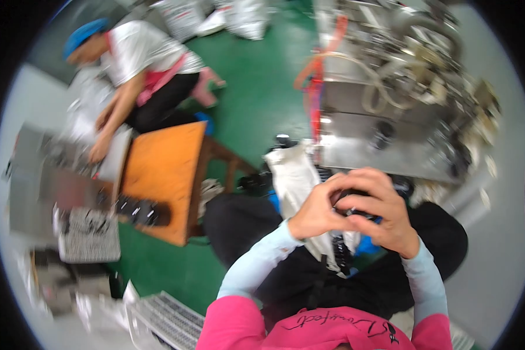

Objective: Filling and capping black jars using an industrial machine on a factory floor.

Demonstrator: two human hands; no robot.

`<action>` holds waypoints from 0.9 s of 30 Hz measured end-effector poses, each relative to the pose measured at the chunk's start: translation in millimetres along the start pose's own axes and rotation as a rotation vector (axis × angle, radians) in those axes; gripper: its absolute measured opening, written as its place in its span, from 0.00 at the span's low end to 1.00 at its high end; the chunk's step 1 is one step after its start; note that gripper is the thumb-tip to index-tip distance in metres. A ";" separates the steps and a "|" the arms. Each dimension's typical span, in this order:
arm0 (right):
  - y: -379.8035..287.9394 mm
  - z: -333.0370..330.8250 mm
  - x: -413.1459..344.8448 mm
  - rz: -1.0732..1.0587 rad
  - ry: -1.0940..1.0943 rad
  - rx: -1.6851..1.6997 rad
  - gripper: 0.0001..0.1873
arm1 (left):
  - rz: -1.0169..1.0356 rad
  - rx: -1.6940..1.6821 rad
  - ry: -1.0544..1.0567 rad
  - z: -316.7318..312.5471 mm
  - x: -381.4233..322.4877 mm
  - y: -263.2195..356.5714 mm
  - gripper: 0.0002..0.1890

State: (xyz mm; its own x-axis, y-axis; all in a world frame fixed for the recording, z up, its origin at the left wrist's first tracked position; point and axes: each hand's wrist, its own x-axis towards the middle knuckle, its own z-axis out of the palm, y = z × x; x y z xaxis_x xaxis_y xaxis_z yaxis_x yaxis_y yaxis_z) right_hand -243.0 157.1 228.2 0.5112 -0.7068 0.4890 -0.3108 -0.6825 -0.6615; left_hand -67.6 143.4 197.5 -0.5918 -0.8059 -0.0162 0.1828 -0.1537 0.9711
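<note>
My left hand [317,210] and my right hand [383,212] come together above my lap, both closed around a black glossy object [354,205]. The fingers cover most of it, so its kind cannot be told. Below the hands a white cloth or bag [293,179] hangs between my knees. Dark glossy pieces [341,253] lie beside it, with some blue material showing. To the right of the cloth, past my hands, a metal work surface [354,144] carries a small dark round item [383,131].
A co-worker [144,74] bends over at the upper left. An orange wooden table [162,175] bears a row of black pieces [142,211]. Metal machinery with hoses [411,65] stands upper right. White crates [89,236] are at the left; white sacks [245,17] lie at the top.
</note>
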 end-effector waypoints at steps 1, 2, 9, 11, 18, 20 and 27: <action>-1.9 2.8 3.9 0.056 0.022 -0.031 0.17 | 0.021 0.058 0.104 -5.8 0.7 1.0 0.43; -1.5 8.0 6.4 0.085 0.100 0.015 0.20 | 0.137 0.008 0.198 -18.3 -0.2 -2.6 0.42; 22.1 0.4 -25.4 0.330 0.235 0.154 0.23 | 0.289 0.394 1.005 -169.5 -36.2 88.9 0.19; 28.6 1.4 -34.4 0.372 0.184 0.171 0.22 | 0.127 0.663 1.135 -254.1 -69.4 97.0 0.17; 64.9 -0.8 -55.5 0.412 0.218 0.115 0.20 | -0.286 0.823 1.482 -404.4 -183.3 118.2 0.27; 94.4 -4.5 -65.5 0.485 0.309 -0.099 0.21 | -0.459 1.174 1.498 -342.6 -131.6 111.3 0.34; 157.1 -78.8 -111.0 0.851 0.553 -0.867 0.28 | 0.367 1.251 0.709 -166.2 27.4 47.5 0.33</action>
State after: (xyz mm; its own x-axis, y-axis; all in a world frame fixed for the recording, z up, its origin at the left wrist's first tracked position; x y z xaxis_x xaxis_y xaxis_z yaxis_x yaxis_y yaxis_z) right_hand -411.8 113.7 114.8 -0.4212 -0.8100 0.4080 -0.8796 0.2550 -0.4016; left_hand 55.4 19.0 203.6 -0.0985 -0.8507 0.5164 -0.7621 0.3981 0.5105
